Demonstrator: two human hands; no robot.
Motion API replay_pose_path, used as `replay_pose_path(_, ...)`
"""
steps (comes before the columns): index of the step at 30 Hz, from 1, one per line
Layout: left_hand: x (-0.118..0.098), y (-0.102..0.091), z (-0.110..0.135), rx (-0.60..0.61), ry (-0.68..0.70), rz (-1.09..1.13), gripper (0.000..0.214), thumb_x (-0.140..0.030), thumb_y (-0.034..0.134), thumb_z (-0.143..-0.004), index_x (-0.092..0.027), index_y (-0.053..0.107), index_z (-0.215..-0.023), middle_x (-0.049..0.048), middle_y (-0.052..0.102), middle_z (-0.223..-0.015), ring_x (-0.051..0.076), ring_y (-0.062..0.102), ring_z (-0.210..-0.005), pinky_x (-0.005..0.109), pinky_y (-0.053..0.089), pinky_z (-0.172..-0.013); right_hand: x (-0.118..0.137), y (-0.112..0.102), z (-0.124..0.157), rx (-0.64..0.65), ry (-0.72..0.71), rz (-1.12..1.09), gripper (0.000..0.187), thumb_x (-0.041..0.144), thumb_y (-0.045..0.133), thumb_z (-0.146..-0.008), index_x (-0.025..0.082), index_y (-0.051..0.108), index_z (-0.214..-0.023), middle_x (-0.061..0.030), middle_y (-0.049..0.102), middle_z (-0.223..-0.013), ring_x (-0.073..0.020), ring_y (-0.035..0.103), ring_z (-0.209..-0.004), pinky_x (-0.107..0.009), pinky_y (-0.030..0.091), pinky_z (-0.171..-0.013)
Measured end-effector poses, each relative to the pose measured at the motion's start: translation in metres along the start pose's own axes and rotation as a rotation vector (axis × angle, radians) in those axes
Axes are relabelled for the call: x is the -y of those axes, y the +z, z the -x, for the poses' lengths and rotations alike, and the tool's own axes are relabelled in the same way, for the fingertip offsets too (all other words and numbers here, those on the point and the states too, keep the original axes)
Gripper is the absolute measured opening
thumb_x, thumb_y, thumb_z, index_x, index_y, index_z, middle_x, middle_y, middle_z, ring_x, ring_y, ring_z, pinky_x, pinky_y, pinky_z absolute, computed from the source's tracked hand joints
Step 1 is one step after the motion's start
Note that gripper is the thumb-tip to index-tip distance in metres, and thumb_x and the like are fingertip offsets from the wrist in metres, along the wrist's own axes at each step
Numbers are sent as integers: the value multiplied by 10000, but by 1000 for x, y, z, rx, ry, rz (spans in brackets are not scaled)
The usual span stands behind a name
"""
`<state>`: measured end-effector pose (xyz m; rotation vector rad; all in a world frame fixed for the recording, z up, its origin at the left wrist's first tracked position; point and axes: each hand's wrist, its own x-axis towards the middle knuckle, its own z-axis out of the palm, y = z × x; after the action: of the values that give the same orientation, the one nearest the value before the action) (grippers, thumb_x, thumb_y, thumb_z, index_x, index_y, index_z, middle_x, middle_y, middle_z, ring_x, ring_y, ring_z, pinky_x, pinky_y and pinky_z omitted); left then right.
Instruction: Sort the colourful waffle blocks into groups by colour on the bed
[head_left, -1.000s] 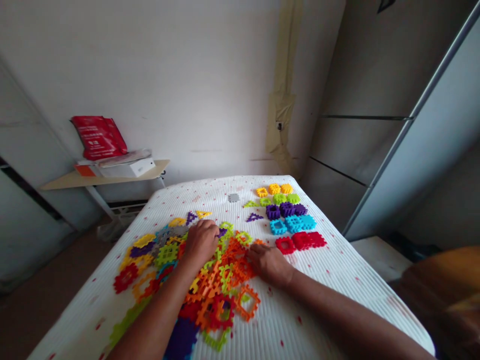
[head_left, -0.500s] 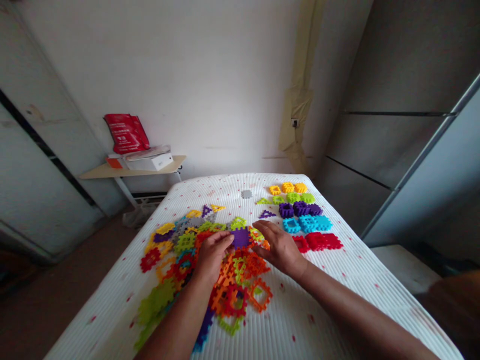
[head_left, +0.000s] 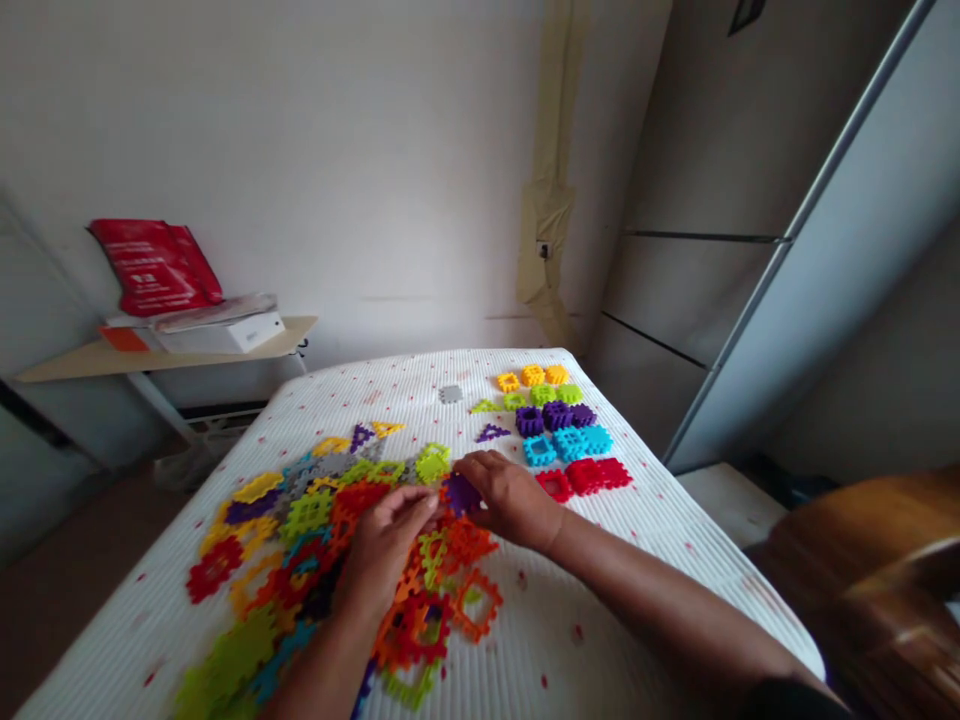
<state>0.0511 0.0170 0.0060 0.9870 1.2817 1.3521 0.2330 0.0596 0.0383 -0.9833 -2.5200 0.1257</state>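
Observation:
A purple square interlocking tile (head_left: pixel 463 494) sits above the mixed pile, with my right hand (head_left: pixel 514 498) gripping it from the right, fingers over its far side and thumb below. My left hand (head_left: pixel 386 540) is just left of that tile, its thumb and fingertips curled loosely and slightly apart. No piece shows between them. Under both hands spreads a jumbled pile of plastic tiles: orange frames (head_left: pixel 477 605), a green square tile (head_left: pixel 306 515), a red tile (head_left: pixel 214 568) and others. My forearms cover part of the pile.
Sorted stacks stand at the right: yellow (head_left: pixel 532 376), purple (head_left: pixel 557 414), light blue (head_left: pixel 570 442) and red (head_left: pixel 600 476). A grey tile (head_left: pixel 450 394) and a purple triangle (head_left: pixel 492 433) lie separately. A side table (head_left: pixel 300 330) holds a red bag (head_left: pixel 154 265).
The purple tile has passed from my left fingers into my right hand, and my left hand has come off it. The view has turned right.

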Motion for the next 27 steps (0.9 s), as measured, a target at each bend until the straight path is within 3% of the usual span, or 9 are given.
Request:
replay_pose_path(2, -3, -4, 1, -40, 39, -42, 390, -444, 731, -607, -158, 650, -860, 49, 700, -772, 196, 656, -767, 299, 513, -726, -30, -22, 1, 36, 117, 58, 441, 124, 613, -698, 167, 528, -1128, -83, 605, -1104, -180, 553, -1000, -265, 444, -850)
replay_pose_path(4, -6, -10, 0, -76, 71, -71, 397, -458, 731, -602, -162, 650, -853, 57, 705, -796, 204, 655, -800, 300, 509, -743, -71, -50, 1, 104, 326, 175, 520, 136, 644, -675, 177, 506, -1175, -68, 592, -1154, -166, 561, -1009, -232, 430, -854)
replay_pose_path(7, -8, -18, -2, -104, 92, -93, 387, -461, 740, -588, -162, 653, -818, 46, 702, -779, 186, 646, -756, 284, 505, -727, -136, -87, 2, 156, 488, 273, 528, 145, 675, -648, 135, 530, -1155, -104, 625, -1078, -203, 605, -918, -248, 460, -757)
replay_pose_path(9, -9, -20, -3, -127, 95, -95, 383, -462, 743, -580, -167, 654, -808, 32, 697, -758, 166, 633, -714, 266, 499, -709, -172, -100, 3, 207, 537, 330, 520, 125, 699, -613, 120, 561, -1115, -124, 632, -1062, -231, 607, -928, -268, 463, -757)
replay_pose_path(12, -10, -18, -4, -146, 92, -114, 381, -458, 746, -575, -173, 656, -811, 24, 695, -748, 154, 621, -700, 249, 489, -698, -206, -99, 5, 304, 554, 386, 511, 123, 732, -585, 145, 596, -1076, -110, 648, -1048, -250, 606, -955, -295, 465, -784)
replay_pose_path(19, -8, -19, -6, -168, 86, -151, 355, -446, 739, -580, -186, 659, -808, 15, 699, -765, 164, 622, -734, 241, 480, -699, -226, -75, 1, 444, 548, 444, 545, 138, 727, -623, 196, 599, -1150, -113, 652, -1080, -281, 600, -1021, -325, 471, -794)
replay_pose_path(23, -7, -22, -7, -171, 83, -170, 347, -444, 732, -592, -184, 658, -810, 13, 694, -755, 165, 621, -743, 241, 475, -707, -229, -74, -1, 510, 541, 441, 603, 133, 752, -593, 184, 594, -1173, -117, 669, -1056, -293, 610, -1004, -334, 473, -798)
replay_pose_path(27, -7, -21, -8, -169, 91, -174, 343, -441, 732, -592, -183, 659, -806, 14, 693, -760, 163, 616, -731, 244, 474, -701, -232, -74, -1, 548, 531, 430, 541, 140, 742, -612, 197, 616, -1136, -92, 692, -992, -272, 628, -970, -326, 473, -802)
